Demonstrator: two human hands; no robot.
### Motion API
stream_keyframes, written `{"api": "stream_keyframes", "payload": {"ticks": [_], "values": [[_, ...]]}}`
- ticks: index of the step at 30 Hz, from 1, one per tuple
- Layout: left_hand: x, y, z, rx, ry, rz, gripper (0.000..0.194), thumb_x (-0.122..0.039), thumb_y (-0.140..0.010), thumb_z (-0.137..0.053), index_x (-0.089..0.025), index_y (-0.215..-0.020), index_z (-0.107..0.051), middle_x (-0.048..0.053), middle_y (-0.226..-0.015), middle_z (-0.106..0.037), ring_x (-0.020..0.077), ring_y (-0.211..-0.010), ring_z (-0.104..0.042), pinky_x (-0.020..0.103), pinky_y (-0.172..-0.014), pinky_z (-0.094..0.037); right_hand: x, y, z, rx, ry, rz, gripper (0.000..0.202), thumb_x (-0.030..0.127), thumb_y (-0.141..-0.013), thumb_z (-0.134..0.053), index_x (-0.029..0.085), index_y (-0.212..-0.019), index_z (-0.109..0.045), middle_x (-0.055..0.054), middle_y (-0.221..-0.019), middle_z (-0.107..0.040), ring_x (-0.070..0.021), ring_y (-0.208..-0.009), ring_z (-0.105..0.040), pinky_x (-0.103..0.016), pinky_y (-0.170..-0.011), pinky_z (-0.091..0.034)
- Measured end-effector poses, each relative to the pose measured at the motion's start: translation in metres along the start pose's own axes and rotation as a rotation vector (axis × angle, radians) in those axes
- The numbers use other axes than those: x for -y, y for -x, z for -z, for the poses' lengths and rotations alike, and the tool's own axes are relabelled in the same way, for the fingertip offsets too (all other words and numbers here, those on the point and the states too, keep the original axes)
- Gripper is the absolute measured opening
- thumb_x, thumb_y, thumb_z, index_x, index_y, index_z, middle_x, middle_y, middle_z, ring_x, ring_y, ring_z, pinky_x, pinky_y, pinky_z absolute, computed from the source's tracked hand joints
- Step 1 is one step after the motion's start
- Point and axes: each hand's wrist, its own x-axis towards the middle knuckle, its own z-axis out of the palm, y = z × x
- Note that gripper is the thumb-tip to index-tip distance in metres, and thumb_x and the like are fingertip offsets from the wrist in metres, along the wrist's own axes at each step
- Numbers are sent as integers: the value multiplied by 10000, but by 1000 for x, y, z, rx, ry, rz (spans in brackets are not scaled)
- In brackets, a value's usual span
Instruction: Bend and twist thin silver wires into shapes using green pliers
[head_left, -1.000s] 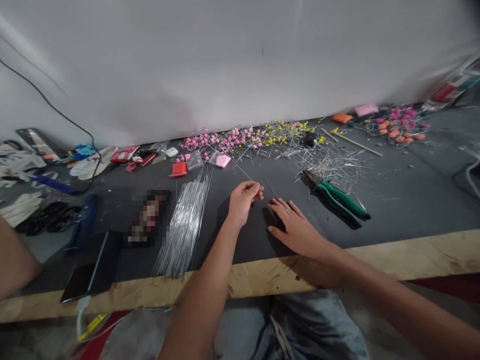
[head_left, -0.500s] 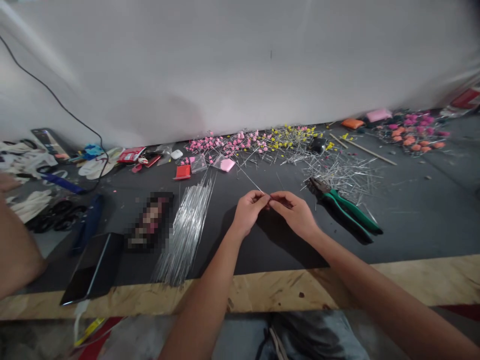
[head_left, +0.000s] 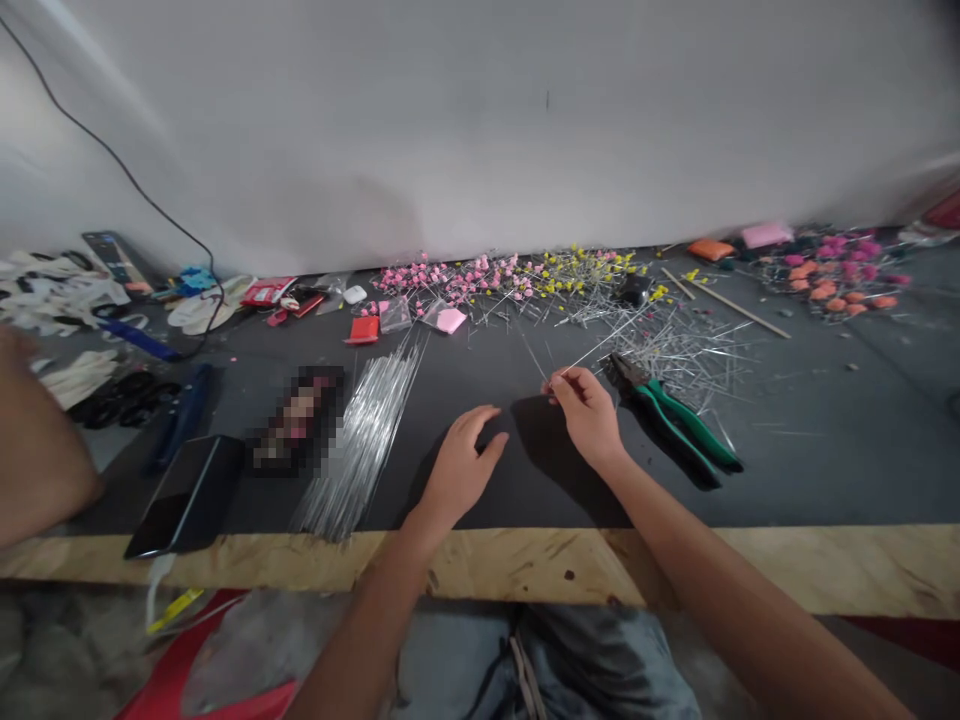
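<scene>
My right hand (head_left: 589,408) pinches a thin metal wire (head_left: 598,348) that slants up to the right from the fingertips. Whether its end carries anything is hidden by the fingers. My left hand (head_left: 463,455) hangs over the dark mat, thumb and fingers apart, holding nothing. Left of it lies a bundle of straight silvery wires (head_left: 369,430). Pliers with green and black handles (head_left: 679,420) rest to the right of my right hand, beside a loose heap of short wires (head_left: 694,350).
Wires tipped with pink pieces (head_left: 457,280) and yellow pieces (head_left: 581,270) line the wall. Orange and magenta tipped ones (head_left: 840,275) lie far right. At left are a phone (head_left: 180,500), a pixelated box (head_left: 296,425), white pieces (head_left: 56,290) and another person's arm (head_left: 41,450).
My hands, together half a second ago, have parted. My left hand has drawn back down-left and opened; my right hand has moved slightly right with the wire, which now points up-right instead of up-left.
</scene>
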Motion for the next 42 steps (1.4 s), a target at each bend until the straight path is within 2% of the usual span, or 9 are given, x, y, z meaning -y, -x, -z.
{"api": "stream_keyframes", "payload": {"ticks": [4,8,22,27,30,33,36,39,42], "values": [[15,36,18,-85,-380,10,379,-356,-833,-461,-212,-1181,-505,106,-1352,-412,266,-1299,-283,470,-1038,-272,-3,-1,1,13,-19,2,197,405,-784,-517,213,-818,-548,-22,-753,-587,-155,-730,-564,-308,-702,-456],[29,55,30,-166,-597,104,424,-397,-837,-437,-159,-1180,-511,169,-1382,-351,325,-1308,-251,521,-1022,-272,-2,0,1,27,-17,1,184,387,-792,-509,210,-826,-546,-23,-751,-580,-156,-748,-567,-304,-707,-454],[30,58,41,-86,-567,36,368,-361,-849,-422,-142,-1122,-537,138,-1278,-477,264,-1232,-385,453,-1025,-323,-3,-1,-1,5,-58,-63,90,250,-712,-562,201,-779,-528,4,-694,-604,-136,-679,-567,-276,-656,-420],[17,49,39,-100,-333,77,294,-329,-829,-460,-168,-1044,-582,108,-1208,-540,245,-1177,-444,437,-1023,-322,1,1,-1,100,-87,-46,44,196,-707,-523,203,-750,-521,20,-662,-571,-122,-640,-533,-271,-641,-401],[-1,33,30,-50,47,223,305,-340,-819,-480,-204,-1079,-560,81,-1119,-594,208,-1009,-564,397,-920,-422,7,5,-2,267,-181,-66,48,158,-711,-480,204,-715,-495,24,-652,-561,-116,-623,-516,-267,-624,-393],[-18,10,17,13,485,357,348,-332,-785,-539,-168,-1092,-545,102,-1049,-617,192,-916,-593,342,-795,-480,12,9,-3,426,-320,-131,72,133,-712,-458,203,-716,-475,27,-635,-557,-112,-596,-503,-268,-613,-385],[-28,-12,3,88,805,348,409,-287,-739,-611,-155,-1118,-530,90,-981,-630,154,-795,-605,308,-730,-482,12,10,-1,537,-447,-246,84,117,-706,-450,199,-715,-468,34,-600,-537,-109,-562,-495,-263,-585,-374],[-31,-26,-7,149,899,275,315,-272,-733,-624,-147,-1021,-601,58,-860,-653,139,-752,-608,317,-774,-465,11,7,1,545,-513,-316,80,120,-709,-461,196,-721,-483,41,-565,-517,-102,-520,-478,-247,-538,-355],[-31,-31,-11,117,843,231,214,-279,-727,-627,-136,-883,-656,58,-829,-667,147,-760,-610,327,-807,-455,12,4,3,463,-501,-312,53,169,-746,-502,202,-784,-518,45,-562,-525,-100,-520,-484,-244,-541,-373]]}}
